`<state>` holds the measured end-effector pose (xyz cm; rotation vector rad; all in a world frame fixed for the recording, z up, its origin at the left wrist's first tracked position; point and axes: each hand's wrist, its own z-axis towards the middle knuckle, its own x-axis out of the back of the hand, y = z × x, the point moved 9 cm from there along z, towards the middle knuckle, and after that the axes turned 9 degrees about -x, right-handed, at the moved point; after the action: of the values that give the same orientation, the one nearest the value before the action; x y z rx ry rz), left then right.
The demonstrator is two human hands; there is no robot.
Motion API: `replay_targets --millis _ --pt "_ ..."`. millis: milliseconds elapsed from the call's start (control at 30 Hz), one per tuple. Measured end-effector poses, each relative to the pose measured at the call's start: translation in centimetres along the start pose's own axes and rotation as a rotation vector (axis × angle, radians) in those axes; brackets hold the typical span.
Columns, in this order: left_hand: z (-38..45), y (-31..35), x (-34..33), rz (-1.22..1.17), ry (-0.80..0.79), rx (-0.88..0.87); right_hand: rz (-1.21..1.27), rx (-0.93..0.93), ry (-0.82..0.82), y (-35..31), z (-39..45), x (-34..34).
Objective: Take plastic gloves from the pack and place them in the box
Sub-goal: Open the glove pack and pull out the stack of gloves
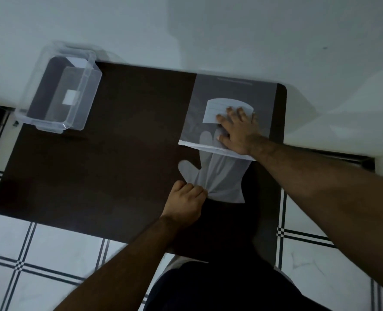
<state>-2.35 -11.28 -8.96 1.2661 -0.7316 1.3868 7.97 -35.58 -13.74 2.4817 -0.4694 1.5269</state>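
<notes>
— What are the fingers (195,189) of the left hand (185,203) doing?

— They are curled into a fist, clenched on the cuff end of a translucent plastic glove (217,176). The plastic bunches into creases right where the fingers pinch it.

— And the right hand (237,131)?

— Its fingers are spread and pressed flat on the pack (228,113), partly over the white label (222,110). They grasp nothing; the palm just bears down.

— Where is the glove itself?

— Half out of the pack. Its fingertips show faintly through the pack's plastic, under the near edge, while the thumb sticks out to the left and the cuff lies on the dark bench (118,142).

— And the pack?

— Flat on the far right part of the bench, its far edge near the wall.

— Where's the box (60,90)?

— At the far left corner of the bench, well apart from both hands. It is clear plastic, lidless, with a small white label on it. I cannot tell whether any gloves lie inside.

— Anything else?

— White floor tiles (51,254) with dark lines show beyond the bench's near edge.
</notes>
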Motion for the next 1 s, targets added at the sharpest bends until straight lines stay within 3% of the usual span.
replay_targets --millis 333,467,767,1000 --pt "-6.3 3.5 1.0 -0.029 -0.032 0.065 0.045 0.023 0.288 -2.7 -4.8 1.8" --pt "-8.0 4.6 1.2 -0.016 -0.059 0.095 0.108 0.149 0.397 -4.2 -8.7 1.8" --pt "-10.7 5.9 1.7 0.082 -0.09 0.132 0.151 0.505 0.294 -10.0 -21.4 -5.5" --pt "-12.9 5.7 1.2 0.094 -0.141 0.118 -0.045 0.552 0.222 -11.3 -23.8 -9.1"
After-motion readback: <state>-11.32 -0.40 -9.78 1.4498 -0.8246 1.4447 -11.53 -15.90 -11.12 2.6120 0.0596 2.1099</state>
